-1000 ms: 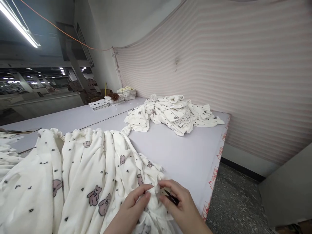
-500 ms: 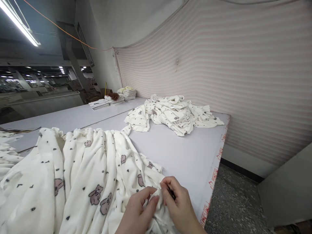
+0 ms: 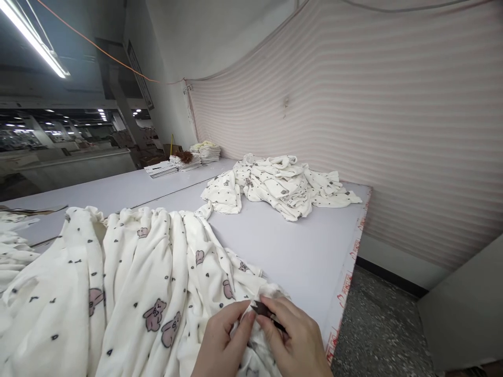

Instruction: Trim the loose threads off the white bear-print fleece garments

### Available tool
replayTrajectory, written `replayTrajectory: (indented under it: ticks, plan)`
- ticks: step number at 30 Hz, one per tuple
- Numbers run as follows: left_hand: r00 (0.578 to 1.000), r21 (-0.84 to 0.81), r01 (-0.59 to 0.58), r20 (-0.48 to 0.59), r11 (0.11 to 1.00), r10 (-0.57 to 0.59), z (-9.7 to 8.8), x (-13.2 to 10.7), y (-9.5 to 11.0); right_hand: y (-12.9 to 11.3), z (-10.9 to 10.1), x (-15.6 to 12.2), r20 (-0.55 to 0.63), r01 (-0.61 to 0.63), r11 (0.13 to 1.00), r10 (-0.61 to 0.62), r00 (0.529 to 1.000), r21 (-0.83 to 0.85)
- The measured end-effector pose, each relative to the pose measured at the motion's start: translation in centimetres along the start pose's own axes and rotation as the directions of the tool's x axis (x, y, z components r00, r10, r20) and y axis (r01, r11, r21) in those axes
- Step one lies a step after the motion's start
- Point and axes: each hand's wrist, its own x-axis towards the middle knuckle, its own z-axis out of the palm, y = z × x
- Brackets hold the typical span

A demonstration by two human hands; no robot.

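While the left hand [image 3: 225, 335] pinches a fold of white cloth [image 3: 135, 283] between thumb and forefinger, the right hand [image 3: 294, 335] curls around a small dark tool [image 3: 266, 311], most likely thread snips, its tip right at the pinched spot. Both hands are nearly closed; whether the right fingertips also grip some cloth, I can't tell from where I stand. The cloth, printed with bears and small dark marks, lies in long folds over the near side of the table [image 3: 314, 246], from the left round to under the hands, and it could be one piece or several. I'd call this the middle of a trimming job: the tool is at the cloth, but no cut thread shows, so this spot looks unfinished. At the far left is more white cloth [image 3: 13, 248], partly out of sight. Beyond a bare stretch of tabletop sits a loose heap [image 3: 275, 183] of the same print, unfolded; whether it is done or waiting, nothing shows. Farther back are a low stack of white pieces [image 3: 184, 161] and, just beside it, a taller pile [image 3: 208, 151] with yellowish pieces on top. Behind the heap hangs a striped sheet [image 3: 353, 131].
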Motion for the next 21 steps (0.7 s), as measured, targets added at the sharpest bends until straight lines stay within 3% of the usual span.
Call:
replayTrajectory:
  ticks: [8,12,18,21]
  plan:
    - [0.999,0.139,-0.047,-0.02,0.989,0.05,0.2,0.0,0.1,-0.2,-0.9,0.2,0.081,-0.091,0.994,0.085,0.993,0.067]
    - [0.996,0.134,-0.066,-0.042,0.989,0.073,0.5,-0.1,-0.1,-0.3,-0.9,0.2,0.041,-0.11,0.992,0.108,0.993,0.059]
    - [0.981,0.255,-0.149,-0.082,0.955,0.175,1.0,-0.4,-0.5,-0.3,-0.8,0.1,0.068,-0.18,0.97,0.17,0.983,0.163]
    - [0.975,0.292,-0.185,-0.065,0.938,0.212,1.1,-0.4,-0.7,-0.2,-0.8,0.0,0.032,-0.197,0.972,0.195,0.98,0.126]
